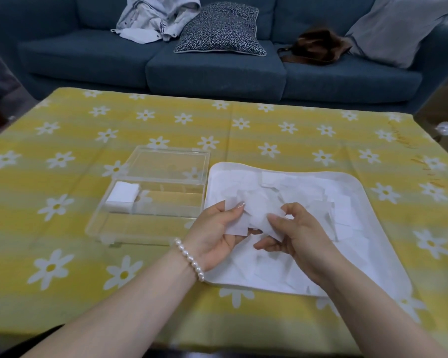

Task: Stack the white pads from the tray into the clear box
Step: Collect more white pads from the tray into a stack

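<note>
Both hands over the near-left part of the tray point(352, 182), sharing a few white pads point(254, 215) — left hand point(215, 233) pinches their left edge with its thumb on top, right hand point(292, 233) has its fingers curled round the right side. More loose pads fill the tray beneath. Clear box point(150, 200) just left of the tray, lid open, small stack point(122, 196) in its far-left corner. Worktop point(62, 254) under a yellow daisy cloth.
</note>
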### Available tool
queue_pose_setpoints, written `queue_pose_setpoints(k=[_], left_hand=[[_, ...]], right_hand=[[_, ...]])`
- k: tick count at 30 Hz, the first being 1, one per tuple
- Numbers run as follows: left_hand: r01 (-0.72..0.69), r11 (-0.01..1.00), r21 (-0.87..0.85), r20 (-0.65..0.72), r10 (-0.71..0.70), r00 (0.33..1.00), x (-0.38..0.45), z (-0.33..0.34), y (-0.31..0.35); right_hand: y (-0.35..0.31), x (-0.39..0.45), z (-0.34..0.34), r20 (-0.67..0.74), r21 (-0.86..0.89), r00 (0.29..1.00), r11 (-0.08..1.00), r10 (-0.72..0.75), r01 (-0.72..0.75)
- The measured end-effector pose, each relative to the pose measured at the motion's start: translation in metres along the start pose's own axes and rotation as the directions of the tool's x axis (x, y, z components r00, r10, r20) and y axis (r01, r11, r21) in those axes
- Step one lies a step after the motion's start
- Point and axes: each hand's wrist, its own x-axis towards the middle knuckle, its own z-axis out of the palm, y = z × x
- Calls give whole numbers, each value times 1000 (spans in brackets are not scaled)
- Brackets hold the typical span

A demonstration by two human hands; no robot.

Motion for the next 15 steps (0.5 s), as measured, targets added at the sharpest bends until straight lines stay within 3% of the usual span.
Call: queue_pose_setpoints(k=[6,13,15], left_hand=[[-36,999,9,-96,37,995,3,-3,0],[-76,996,46,-171,83,982,4,-2,1],[-71,997,44,-172,77,982,4,-3,1]], right_hand=[[4,8,-6,-141,-162,988,986,-66,43],[-3,11,-22,-222,-217,961,969,-168,119],[-6,12,-27,-272,-156,948,979,-167,128]])
